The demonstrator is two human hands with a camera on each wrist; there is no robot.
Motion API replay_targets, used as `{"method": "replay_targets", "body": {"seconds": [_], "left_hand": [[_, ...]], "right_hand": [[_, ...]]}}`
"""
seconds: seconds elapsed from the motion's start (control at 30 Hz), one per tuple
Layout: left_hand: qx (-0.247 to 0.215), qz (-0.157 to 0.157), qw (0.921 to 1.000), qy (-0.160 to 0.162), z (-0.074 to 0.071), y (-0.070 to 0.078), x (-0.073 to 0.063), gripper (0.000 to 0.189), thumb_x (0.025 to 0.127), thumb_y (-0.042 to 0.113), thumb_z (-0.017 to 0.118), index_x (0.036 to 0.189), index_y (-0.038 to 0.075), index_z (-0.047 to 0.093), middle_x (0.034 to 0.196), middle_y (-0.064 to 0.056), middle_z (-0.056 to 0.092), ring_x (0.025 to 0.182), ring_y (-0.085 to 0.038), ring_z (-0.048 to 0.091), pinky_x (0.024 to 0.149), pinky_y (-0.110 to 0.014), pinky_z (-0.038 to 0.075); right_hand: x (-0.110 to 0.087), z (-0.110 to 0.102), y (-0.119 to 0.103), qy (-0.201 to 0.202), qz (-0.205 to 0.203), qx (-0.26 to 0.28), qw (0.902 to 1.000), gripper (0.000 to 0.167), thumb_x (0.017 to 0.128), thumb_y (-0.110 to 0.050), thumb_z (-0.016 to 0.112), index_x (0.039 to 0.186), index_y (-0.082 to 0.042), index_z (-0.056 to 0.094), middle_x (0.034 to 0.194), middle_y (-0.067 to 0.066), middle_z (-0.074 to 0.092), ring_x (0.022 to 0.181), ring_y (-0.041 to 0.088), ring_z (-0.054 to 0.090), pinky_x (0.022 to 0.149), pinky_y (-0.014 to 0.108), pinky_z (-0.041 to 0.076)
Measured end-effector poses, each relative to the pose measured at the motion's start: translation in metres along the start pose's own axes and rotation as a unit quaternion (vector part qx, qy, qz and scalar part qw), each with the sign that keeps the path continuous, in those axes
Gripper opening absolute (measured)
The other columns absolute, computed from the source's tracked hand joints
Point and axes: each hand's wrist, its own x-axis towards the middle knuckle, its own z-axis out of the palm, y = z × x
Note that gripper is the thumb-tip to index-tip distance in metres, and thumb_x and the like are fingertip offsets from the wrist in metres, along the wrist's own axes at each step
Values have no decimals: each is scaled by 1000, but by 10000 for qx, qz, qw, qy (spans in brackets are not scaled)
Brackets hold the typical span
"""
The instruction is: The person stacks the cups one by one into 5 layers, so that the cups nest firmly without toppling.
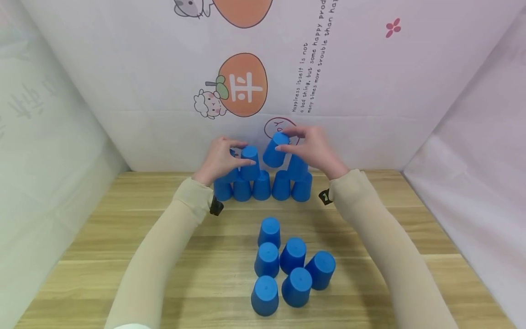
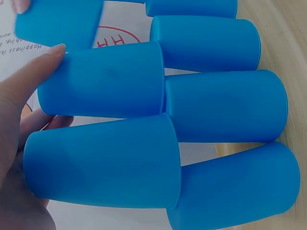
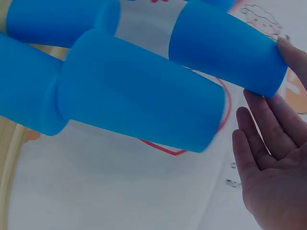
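Upside-down blue cups stand in a row (image 1: 261,186) at the back of the table, with more cups on top as a second level. My left hand (image 1: 218,161) pinches an upright second-level cup (image 1: 249,165) between thumb and fingers; it rests across two cups below. Beside it, a second-level cup (image 2: 103,163) is partly hidden by this hand in the head view. My right hand (image 1: 314,146) grips another blue cup (image 1: 274,151) by its narrow end, tilted and raised above the row. Just right of that one stands a second-level cup (image 3: 144,91).
Several loose blue cups (image 1: 268,259) stand upside down on the wooden table (image 1: 205,274), nearer the front between my forearms. A white printed sheet (image 1: 349,82) hangs right behind the stack. White sheets (image 1: 53,114) also flank the sides.
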Motion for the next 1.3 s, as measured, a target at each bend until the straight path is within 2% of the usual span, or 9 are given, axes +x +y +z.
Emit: {"method": "replay_targets", "body": {"seconds": [0.23, 0.4, 0.57, 0.63, 0.77, 0.93, 1.03, 1.17, 1.3], "left_hand": [[-166, 234, 9992, 293, -10, 7, -9, 67, 83, 44, 85, 137, 10, 66, 138, -8, 61, 131, -29, 47, 107, -51, 41], [-107, 534, 9971, 527, -22, 19, -25, 65, 82, 43, 87, 136, 12, 67, 135, -5, 63, 129, -25, 49, 106, -51, 42], [-34, 1097, 9926, 515, -25, 26, -50, 65, 79, 45, 88, 133, 14, 69, 129, -3, 66, 123, -22, 51, 101, -49, 44], [19, 1329, 9901, 457, -23, 27, -62, 65, 78, 44, 89, 133, 14, 70, 128, -4, 67, 122, -23, 52, 101, -49, 44], [-33, 1493, 9884, 285, -15, 29, -89, 64, 76, 40, 91, 132, 16, 70, 126, -4, 67, 121, -23, 53, 98, -50, 47], [-282, 1423, 9894, 114, -1, 28, -117, 61, 76, 38, 92, 130, 18, 71, 125, 1, 68, 118, -19, 55, 95, -49, 51], [-465, 1376, 9894, 63, 7, 27, -129, 61, 75, 41, 92, 129, 20, 72, 124, 6, 69, 117, -16, 55, 94, -48, 52], [-730, 1317, 9886, -34, 16, 27, -144, 61, 74, 36, 94, 129, 21, 72, 123, 9, 68, 117, -13, 55, 94, -47, 51], [-1012, 1447, 9842, -137, 24, 27, -161, 62, 74, 36, 94, 129, 19, 71, 123, 10, 69, 118, -13, 56, 95, -48, 50]], "right_hand": [[5, 13, 9, -370, -149, -212, 9990, 56, 85, -38, 85, 130, -7, 70, 123, 11, 69, 120, 34, 60, 101, 50, 49], [4, 17, 16, -542, -243, -319, 9977, 52, 85, -34, 85, 127, -7, 71, 121, 11, 69, 117, 34, 61, 96, 47, 52], [4, 20, 18, -601, -301, -345, 9971, 50, 86, -32, 85, 127, -6, 71, 122, 13, 70, 116, 34, 62, 93, 47, 54], [3, 21, 18, -610, -253, -375, 9971, 51, 86, -32, 85, 127, -5, 70, 123, 13, 69, 116, 34, 62, 93, 47, 54], [4, 22, 18, -624, -150, -355, 9973, 52, 86, -34, 84, 127, -5, 71, 124, 13, 69, 117, 34, 62, 93, 47, 54], [4, 23, 20, -623, -115, -326, 9975, 52, 86, -35, 85, 126, -5, 71, 124, 13, 69, 117, 34, 61, 91, 46, 55], [2, 22, 21, -620, -133, -309, 9975, 54, 85, -36, 85, 127, -5, 71, 124, 13, 69, 118, 35, 60, 91, 46, 54], [-3, 18, 20, -580, -201, -226, 9979, 57, 85, -37, 85, 130, -6, 69, 125, 12, 69, 120, 34, 59, 94, 48, 53], [-12, 10, 15, -510, -369, -108, 9980, 54, 86, -35, 85, 131, -9, 69, 124, 10, 69, 120, 32, 59, 100, 51, 48]]}}
